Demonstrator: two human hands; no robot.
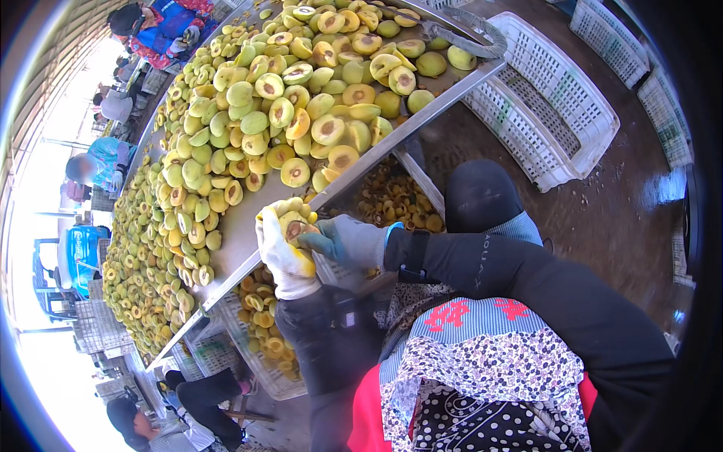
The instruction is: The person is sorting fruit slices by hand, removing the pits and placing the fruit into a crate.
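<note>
My left hand (287, 251), in a white knitted glove stained yellow, holds a halved yellow-green stone fruit (295, 226) with its brown pit hollow facing up. My right hand (349, 240), in a grey-blue coated glove, meets it from the right, its thumb and fingertips closed at the fruit's edge; whether a small tool is hidden there I cannot tell. Both hands are at the near edge of a metal-rimmed table (390, 138). On the table lies a large heap of halved stone fruit (248, 113), many with brown centres.
Below the table edge, crates hold more fruit pieces (271, 333) and orange-brown pieces (395, 198). White perforated crates (553, 101) stand on the wet floor at right. A co-worker (164, 28) is across the table, another (101, 166) farther along, another (169, 418) at lower left.
</note>
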